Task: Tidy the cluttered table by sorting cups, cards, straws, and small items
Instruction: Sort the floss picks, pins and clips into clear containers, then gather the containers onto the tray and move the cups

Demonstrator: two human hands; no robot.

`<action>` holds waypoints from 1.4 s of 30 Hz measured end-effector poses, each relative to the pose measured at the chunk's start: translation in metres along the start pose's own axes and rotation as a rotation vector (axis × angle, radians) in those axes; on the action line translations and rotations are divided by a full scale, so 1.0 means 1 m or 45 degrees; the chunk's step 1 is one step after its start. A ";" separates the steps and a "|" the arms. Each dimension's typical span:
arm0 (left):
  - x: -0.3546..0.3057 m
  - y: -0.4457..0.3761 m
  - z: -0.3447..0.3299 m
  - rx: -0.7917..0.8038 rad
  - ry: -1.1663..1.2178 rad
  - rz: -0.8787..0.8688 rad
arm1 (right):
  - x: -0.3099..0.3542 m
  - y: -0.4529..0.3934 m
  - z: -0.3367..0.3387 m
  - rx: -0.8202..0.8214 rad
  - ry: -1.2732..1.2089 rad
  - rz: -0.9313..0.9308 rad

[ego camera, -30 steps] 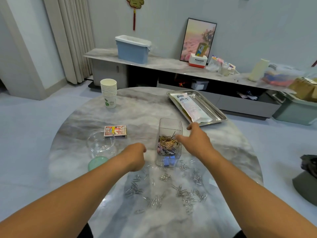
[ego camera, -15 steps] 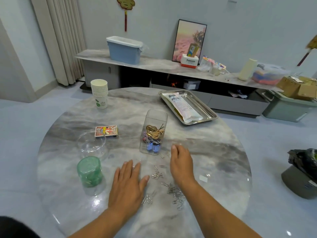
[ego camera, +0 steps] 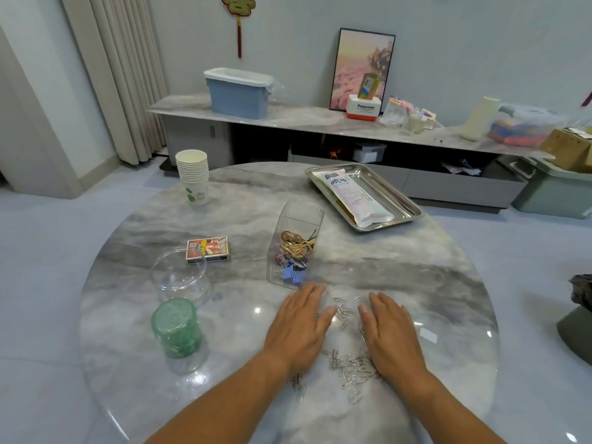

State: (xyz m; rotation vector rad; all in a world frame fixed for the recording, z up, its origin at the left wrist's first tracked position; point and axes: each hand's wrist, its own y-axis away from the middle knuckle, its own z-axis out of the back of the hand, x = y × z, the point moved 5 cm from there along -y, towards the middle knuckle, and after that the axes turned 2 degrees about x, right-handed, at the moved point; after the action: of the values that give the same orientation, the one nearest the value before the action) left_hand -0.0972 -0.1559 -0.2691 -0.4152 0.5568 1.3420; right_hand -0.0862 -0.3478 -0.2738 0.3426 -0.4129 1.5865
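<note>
Lying flat, hands [ego camera: 299, 328] [ego camera: 392, 331] flank scattered paperclips [ego camera: 347, 368].

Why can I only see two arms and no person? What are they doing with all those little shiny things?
The camera sits on the person's head, looking down, so only arms show. Both hands, the left hand and right hand, lie flat on the round table, holding nothing. Between them lie scattered paper clips, probably being gathered. Beyond are a clear box of small clips, a card box, stacked paper cups, a green cup, a glass bowl and a metal tray.
</note>
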 end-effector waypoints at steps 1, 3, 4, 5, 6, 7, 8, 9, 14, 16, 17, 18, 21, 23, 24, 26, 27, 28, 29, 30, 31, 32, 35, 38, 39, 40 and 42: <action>0.004 -0.003 0.004 -0.020 0.051 0.017 | 0.001 -0.004 -0.002 0.040 -0.017 0.011; 0.011 -0.008 0.010 -0.019 0.092 0.036 | 0.002 -0.010 -0.007 0.104 -0.043 0.047; 0.014 -0.010 0.012 -0.002 0.077 0.035 | 0.004 -0.013 -0.008 0.132 -0.043 0.073; 0.016 -0.013 0.011 0.022 0.042 0.023 | 0.006 -0.016 -0.009 0.158 -0.037 0.102; 0.017 -0.015 0.010 0.049 -0.013 0.003 | 0.008 -0.018 -0.010 0.187 -0.023 0.126; 0.016 -0.017 0.007 0.074 -0.076 -0.028 | 0.009 -0.019 -0.010 0.213 0.000 0.159; 0.017 -0.018 0.006 0.096 -0.126 -0.065 | 0.012 -0.020 -0.011 0.235 0.027 0.207; 0.016 -0.019 0.004 0.126 -0.152 -0.104 | 0.015 -0.018 -0.012 0.256 0.043 0.261; 0.008 0.002 0.006 0.209 -0.132 -0.322 | 0.038 0.009 -0.016 0.388 -0.039 0.457; 0.011 0.014 0.011 0.179 -0.068 -0.319 | 0.041 0.019 -0.013 0.385 -0.172 0.447; 0.014 0.019 0.013 0.171 -0.002 -0.299 | 0.040 0.024 -0.010 0.368 -0.291 0.413; 0.017 0.025 0.014 0.163 0.091 -0.276 | 0.038 0.031 -0.007 0.341 -0.435 0.350; 0.024 0.039 0.017 0.009 0.258 -0.211 | 0.029 0.040 0.003 0.062 -0.784 0.111; 0.023 0.047 0.016 -0.170 0.164 -0.140 | 0.019 0.044 0.009 -0.174 -0.839 -0.056; 0.021 0.051 0.011 -0.208 0.121 -0.072 | 0.016 0.046 0.009 -0.238 -0.831 -0.131; 0.012 0.060 -0.002 -0.202 0.091 0.040 | 0.020 0.052 0.003 -0.253 -0.762 -0.225; 0.004 0.062 -0.009 -0.185 0.094 0.061 | 0.027 0.055 -0.003 -0.234 -0.717 -0.231; -0.005 0.063 -0.015 -0.174 0.112 0.073 | 0.037 0.058 -0.010 -0.215 -0.679 -0.226; -0.012 0.061 -0.020 -0.180 0.157 0.090 | 0.047 0.059 -0.016 -0.197 -0.657 -0.220; -0.017 0.058 -0.022 -0.199 0.226 0.114 | 0.056 0.060 -0.021 -0.180 -0.656 -0.222; -0.019 0.055 -0.023 -0.216 0.318 0.150 | 0.063 0.060 -0.024 -0.171 -0.687 -0.234; -0.018 0.053 -0.023 -0.234 0.413 0.182 | 0.067 0.057 -0.026 -0.160 -0.751 -0.247; -0.014 0.053 -0.016 -0.199 0.691 0.158 | 0.073 0.048 -0.025 -0.093 -0.969 -0.230; -0.005 0.052 0.017 -0.311 0.775 0.103 | 0.071 0.016 -0.016 -0.087 -0.839 -0.146; -0.002 0.051 0.033 -0.387 0.698 0.071 | 0.069 0.003 -0.016 -0.047 -0.762 -0.109; 0.004 0.050 0.050 -0.455 0.568 0.040 | 0.071 -0.011 -0.017 0.019 -0.681 -0.064; 0.014 0.046 0.077 -0.514 0.254 -0.038 | 0.073 -0.030 -0.023 0.169 -0.497 0.039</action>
State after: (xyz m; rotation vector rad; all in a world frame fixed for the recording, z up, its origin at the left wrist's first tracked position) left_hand -0.1294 -0.0916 -0.2143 -0.8913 0.4389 1.3933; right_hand -0.0602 -0.2720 -0.2589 0.7569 -0.6139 1.5804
